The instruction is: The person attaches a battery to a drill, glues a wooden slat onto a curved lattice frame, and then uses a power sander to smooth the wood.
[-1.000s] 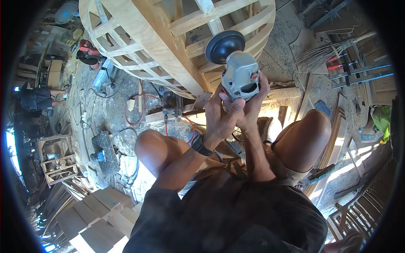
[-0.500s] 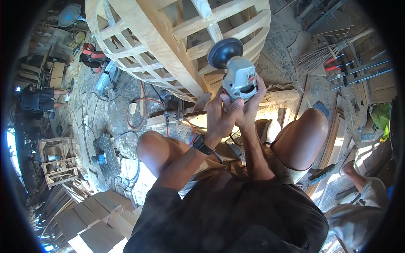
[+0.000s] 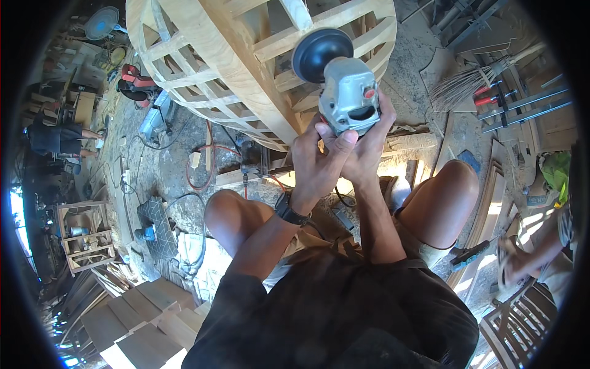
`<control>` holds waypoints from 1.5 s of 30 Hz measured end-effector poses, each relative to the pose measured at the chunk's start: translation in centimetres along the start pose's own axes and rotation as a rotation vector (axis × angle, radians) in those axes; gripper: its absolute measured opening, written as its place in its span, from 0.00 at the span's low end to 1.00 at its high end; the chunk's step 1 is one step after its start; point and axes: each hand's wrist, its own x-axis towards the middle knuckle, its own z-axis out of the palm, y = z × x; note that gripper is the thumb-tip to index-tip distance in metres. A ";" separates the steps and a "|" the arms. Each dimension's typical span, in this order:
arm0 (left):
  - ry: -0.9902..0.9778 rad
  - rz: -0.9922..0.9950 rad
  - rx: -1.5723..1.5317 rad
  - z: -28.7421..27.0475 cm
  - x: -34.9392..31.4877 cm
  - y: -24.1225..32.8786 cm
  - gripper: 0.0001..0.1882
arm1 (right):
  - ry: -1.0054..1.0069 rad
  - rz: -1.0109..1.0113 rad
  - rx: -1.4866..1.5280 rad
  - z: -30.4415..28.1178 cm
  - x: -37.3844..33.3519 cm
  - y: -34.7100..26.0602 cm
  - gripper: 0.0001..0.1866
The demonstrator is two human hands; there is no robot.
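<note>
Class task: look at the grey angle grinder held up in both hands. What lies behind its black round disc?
Behind the black round disc of the grey angle grinder stands a curved pale wooden lattice frame. The disc covers part of its slats. Both hands hide the grinder's lower body.

This was an open-air woodworking shop. A large round lattice frame of pale wood [image 3: 246, 67] stood on a dusty floor, with red cables [image 3: 206, 166] and power tools [image 3: 150, 120] beside it, stacked planks [image 3: 147, 320] well below it, a small wooden crate-shelf [image 3: 86, 237] to its lower left, and clamps [image 3: 516, 101] to its right.
</note>
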 end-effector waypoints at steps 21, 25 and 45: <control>-0.089 -0.100 0.100 1.1 -2.5 -1.8 0.26 | 0.076 0.071 0.121 -0.6 -4.2 3.5 0.53; -0.167 -0.119 0.122 2.5 -2.8 -3.1 0.27 | 0.191 0.073 0.095 -1.4 -5.7 5.5 0.50; -0.064 -0.163 0.057 1.4 -4.1 -5.5 0.32 | 0.059 -0.084 -0.174 -0.1 -7.0 5.9 0.52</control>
